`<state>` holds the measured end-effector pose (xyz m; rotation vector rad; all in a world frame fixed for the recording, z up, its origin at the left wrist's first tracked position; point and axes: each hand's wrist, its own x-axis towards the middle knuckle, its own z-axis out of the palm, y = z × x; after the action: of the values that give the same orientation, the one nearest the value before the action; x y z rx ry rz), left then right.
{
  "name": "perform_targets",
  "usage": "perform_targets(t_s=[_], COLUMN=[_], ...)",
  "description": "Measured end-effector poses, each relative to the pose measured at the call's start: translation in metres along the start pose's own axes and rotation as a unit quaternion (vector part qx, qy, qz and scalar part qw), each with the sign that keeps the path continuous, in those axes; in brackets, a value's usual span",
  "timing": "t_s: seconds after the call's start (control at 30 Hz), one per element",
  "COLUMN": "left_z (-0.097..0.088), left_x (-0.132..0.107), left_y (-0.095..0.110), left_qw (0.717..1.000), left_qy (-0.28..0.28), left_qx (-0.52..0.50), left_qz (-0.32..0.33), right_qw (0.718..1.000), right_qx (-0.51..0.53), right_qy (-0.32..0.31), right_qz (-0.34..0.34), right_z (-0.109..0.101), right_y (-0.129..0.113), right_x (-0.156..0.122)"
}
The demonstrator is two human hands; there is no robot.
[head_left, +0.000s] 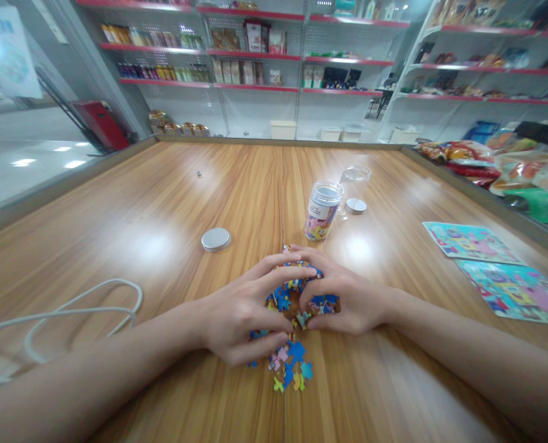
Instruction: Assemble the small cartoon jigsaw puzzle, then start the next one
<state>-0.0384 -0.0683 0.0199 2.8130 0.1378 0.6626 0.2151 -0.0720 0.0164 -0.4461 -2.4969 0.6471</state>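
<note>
A heap of small jigsaw puzzle pieces (pixel 296 352) in blue, pink and yellow lies on the wooden table (pixel 370 394) in front of me. From the left, my left hand (pixel 241 314) curves over the heap with its fingers spread apart. My right hand (pixel 350 298) cups the other side, its thumb and fingers apart around several pieces. The fingertips of both hands nearly meet at the far side, and part of the heap is hidden under them. Several loose pieces lie on the near side, outside my hands.
Beyond my hands stands a printed clear jar (pixel 320 215), without its lid. Behind it are another clear container (pixel 356 175) and a silver lid (pixel 356 207). A second silver lid (pixel 216 239) lies left. Two cartoon pictures (pixel 475 242) are right; a white cable (pixel 133 294) lies left.
</note>
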Motion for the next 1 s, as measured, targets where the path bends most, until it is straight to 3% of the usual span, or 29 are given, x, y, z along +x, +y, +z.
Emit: perform_targets(t_s=[0.33, 0.7, 1.0], left_z=[0.0025, 0.0002, 0.0034], left_x=[0.0007, 0.0038, 0.0028], left_y=[-0.0015, 0.0021, 0.0016], left_qw=[0.999, 1.0, 1.0], left_qy=[0.031, -0.014, -0.001], left_qx=[0.011, 0.01, 0.015], left_qz=[0.018, 0.024, 0.003], right_qw=[0.998, 0.996, 0.998], right_qx=[-0.049, -0.072, -0.06], right_qy=[-0.028, -0.039, -0.035], right_qz=[-0.03, -0.023, -0.005], right_z=[-0.0014, 0.0031, 0.0031], right_y=[-0.0023, 0.0007, 0.0009], right_x=[0.0011, -0.0025, -0.0024])
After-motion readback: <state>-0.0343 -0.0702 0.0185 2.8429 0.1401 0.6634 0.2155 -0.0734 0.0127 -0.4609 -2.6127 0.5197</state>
